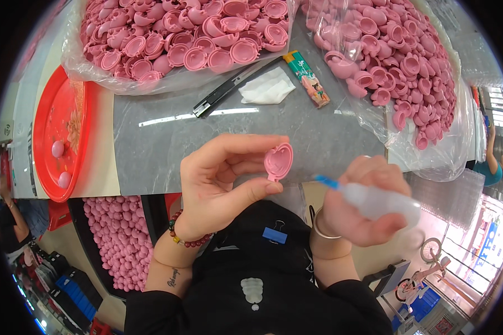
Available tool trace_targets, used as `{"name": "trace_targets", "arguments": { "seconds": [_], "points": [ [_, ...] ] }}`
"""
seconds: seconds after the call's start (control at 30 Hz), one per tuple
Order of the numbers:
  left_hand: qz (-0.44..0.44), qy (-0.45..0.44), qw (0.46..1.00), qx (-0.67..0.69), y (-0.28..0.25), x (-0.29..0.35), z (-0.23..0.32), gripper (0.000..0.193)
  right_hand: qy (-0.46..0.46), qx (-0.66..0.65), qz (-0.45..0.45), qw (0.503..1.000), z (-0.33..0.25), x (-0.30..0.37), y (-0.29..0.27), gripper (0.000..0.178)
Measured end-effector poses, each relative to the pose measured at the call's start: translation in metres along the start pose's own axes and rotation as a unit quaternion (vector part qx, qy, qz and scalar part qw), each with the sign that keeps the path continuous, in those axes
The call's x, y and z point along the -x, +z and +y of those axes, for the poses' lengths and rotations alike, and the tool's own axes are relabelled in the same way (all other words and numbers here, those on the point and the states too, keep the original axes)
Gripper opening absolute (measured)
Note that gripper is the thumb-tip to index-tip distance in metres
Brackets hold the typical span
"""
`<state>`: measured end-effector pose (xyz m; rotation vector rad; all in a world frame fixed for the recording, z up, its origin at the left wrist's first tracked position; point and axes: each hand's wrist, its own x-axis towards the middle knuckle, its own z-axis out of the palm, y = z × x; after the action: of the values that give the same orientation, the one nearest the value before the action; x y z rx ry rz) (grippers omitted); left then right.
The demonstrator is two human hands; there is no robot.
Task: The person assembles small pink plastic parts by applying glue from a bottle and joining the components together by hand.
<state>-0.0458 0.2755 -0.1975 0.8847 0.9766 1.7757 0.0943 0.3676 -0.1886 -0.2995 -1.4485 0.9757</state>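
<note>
My left hand [215, 173] pinches a small pink hollow plastic half-shell [278, 162] between thumb and fingertips. Its open, hollow side is turned toward the right, and a small tab sticks out at its lower end. Facing it, my right hand [369, 176] is closed around a whitish squeeze bottle [366, 201] with a thin blue tip [325, 181]. The tip points left toward the half-shell, with a gap between them. Motion slightly blurs the right hand and bottle.
Clear plastic bags of pink half-shells [195, 47] and pink cup-like pieces [399, 61] lie at the back. A black box cutter [235, 86], white tissue [267, 87] and colourful box [307, 78] are between. Left are a red tray [44, 139] and a bin of pink balls [117, 240].
</note>
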Motion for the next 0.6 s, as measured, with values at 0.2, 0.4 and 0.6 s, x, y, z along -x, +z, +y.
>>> {"name": "trace_targets", "arguments": {
  "seconds": [0.2, 0.4, 0.6],
  "points": [
    [-0.014, 0.02, 1.0, 0.0, 0.0, 0.0, -0.002, 0.042, 0.124, 0.21, -0.005, 0.97, 0.007, -0.021, -0.015, 0.035],
    [-0.011, -0.011, 0.999, 0.033, -0.002, 0.001, 0.0, 0.045, 0.169, 0.277, -0.135, 0.936, 0.03, -0.022, 0.005, 0.046],
    [0.032, -0.079, 0.996, 0.021, 0.002, -0.001, 0.004, 0.053, 0.004, 0.436, 0.04, 0.899, 0.01, -0.042, -0.037, 0.044]
  ]
}}
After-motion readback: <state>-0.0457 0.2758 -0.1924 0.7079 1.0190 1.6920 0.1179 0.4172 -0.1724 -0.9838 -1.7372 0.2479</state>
